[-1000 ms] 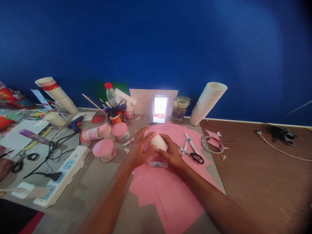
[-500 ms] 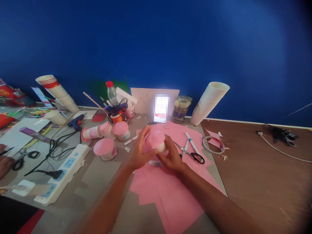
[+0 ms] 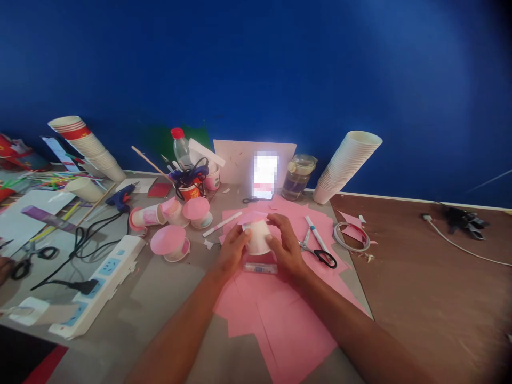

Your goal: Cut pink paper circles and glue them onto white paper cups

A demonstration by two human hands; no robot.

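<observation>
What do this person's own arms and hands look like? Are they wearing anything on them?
Nothing covers them: the left forearm and right forearm are bare, with no sleeve in view. The left hand and right hand wear no gloves, and no watch or bracelet shows at either wrist.

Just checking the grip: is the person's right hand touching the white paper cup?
Touching: the head view shows the right hand with its fingers pressed against the side of the white paper cup.
</observation>
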